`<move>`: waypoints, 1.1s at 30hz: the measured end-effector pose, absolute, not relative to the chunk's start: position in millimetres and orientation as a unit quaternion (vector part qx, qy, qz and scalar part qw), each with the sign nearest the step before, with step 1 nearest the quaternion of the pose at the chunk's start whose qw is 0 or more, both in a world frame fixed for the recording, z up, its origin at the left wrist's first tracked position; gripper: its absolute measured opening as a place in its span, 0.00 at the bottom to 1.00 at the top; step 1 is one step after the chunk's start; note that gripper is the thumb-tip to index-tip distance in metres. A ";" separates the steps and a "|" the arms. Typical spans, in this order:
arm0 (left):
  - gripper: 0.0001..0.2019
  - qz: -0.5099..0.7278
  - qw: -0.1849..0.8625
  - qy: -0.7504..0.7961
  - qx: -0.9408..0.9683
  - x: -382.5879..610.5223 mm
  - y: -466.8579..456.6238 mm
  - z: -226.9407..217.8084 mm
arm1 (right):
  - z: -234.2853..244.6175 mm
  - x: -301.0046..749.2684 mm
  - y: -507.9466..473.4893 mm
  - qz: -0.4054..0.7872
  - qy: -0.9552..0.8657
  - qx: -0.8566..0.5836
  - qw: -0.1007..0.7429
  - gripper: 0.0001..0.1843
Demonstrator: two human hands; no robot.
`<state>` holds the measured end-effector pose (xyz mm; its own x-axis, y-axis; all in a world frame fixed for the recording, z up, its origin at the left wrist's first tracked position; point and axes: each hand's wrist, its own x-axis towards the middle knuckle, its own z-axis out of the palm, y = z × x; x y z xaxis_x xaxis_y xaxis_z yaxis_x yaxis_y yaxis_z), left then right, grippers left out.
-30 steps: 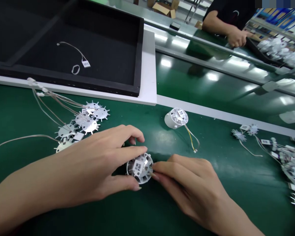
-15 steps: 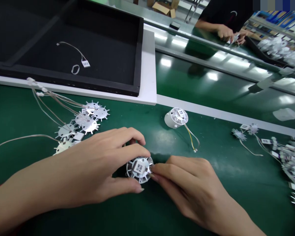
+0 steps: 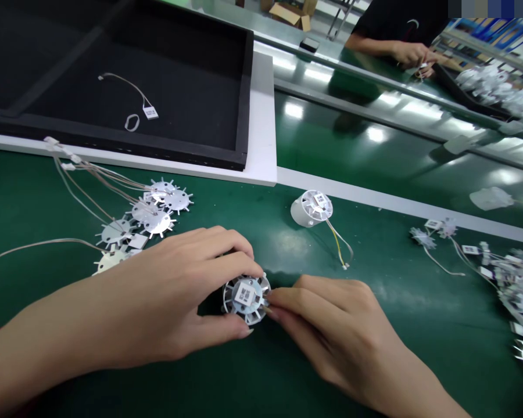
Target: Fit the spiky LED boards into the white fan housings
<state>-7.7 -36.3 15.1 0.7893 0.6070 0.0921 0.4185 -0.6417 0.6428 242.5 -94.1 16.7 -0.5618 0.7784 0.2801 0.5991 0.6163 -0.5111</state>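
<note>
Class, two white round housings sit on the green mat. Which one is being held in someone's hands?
The near housing, gripped between the left hand and right hand. The far housing lies untouched, its yellow wire trailing.

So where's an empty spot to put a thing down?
Bare green mat between the white housing and the parts pile. The black tray is nearly bare. Crowded: the finned discs, and around both hands.

Both hands (image 3: 187, 296) around white housing (image 3: 246, 298)

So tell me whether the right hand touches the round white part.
Touching: the head view shows the right hand fingertips pressed on the round white part's rim.
</note>
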 end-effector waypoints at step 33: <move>0.21 0.167 0.268 0.321 0.893 12.6 -43.1 12.6 | 19.9 245.5 -93.7 0.199 -0.855 -0.423 0.225 0.05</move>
